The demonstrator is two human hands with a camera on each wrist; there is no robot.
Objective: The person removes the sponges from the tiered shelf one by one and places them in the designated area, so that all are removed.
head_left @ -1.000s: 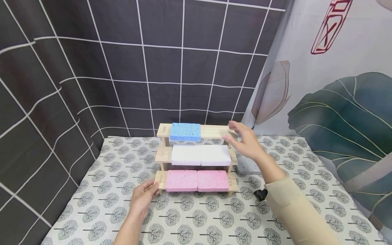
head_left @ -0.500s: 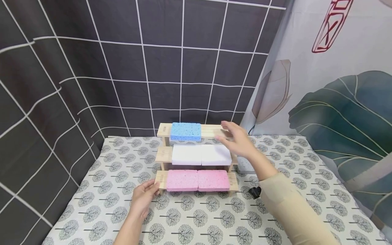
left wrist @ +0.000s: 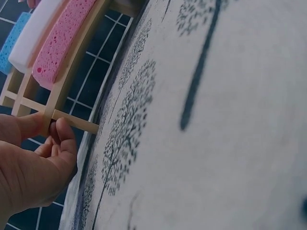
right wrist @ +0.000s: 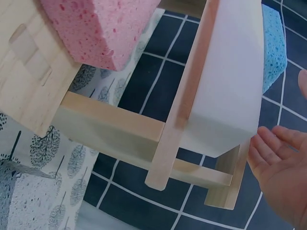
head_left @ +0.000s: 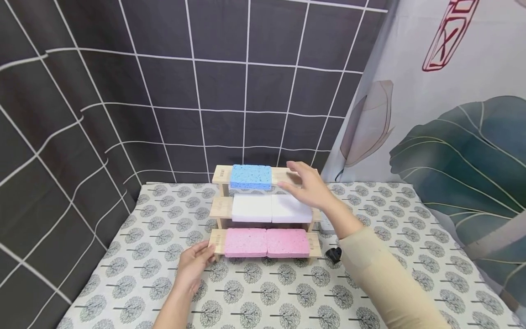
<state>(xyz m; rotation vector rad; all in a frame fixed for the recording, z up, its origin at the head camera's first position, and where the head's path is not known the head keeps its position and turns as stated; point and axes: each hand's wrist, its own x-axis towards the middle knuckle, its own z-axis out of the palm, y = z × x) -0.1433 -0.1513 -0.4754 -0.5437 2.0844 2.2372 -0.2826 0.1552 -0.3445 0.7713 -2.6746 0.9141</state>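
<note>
A three-tier wooden rack [head_left: 222,208] stands on the table. One blue sponge [head_left: 250,176] lies on its top tier, left of the middle. Two white sponge blocks [head_left: 251,208] sit side by side on the middle tier, and two pink sponges [head_left: 245,242] on the bottom one. My left hand [head_left: 192,265] pinches the left end of the bottom board between thumb and fingers, which the left wrist view shows close up. Over the right part of the top tier is my right hand [head_left: 310,188], thumb and fingers spread and holding nothing, fingertips pointing toward the blue sponge.
A grey speckled block [right wrist: 26,201] lies on the table to the right of the rack, partly hidden behind the right forearm in the head view. A tree-print cloth [head_left: 255,297] covers the table. Behind hangs a dark grid-patterned curtain [head_left: 222,87], with a leaf-print one [head_left: 460,155] at right.
My right hand has moved left along the top tier, closer to the blue sponge. The left hand keeps its hold on the rack, and the sponges stay in place.
</note>
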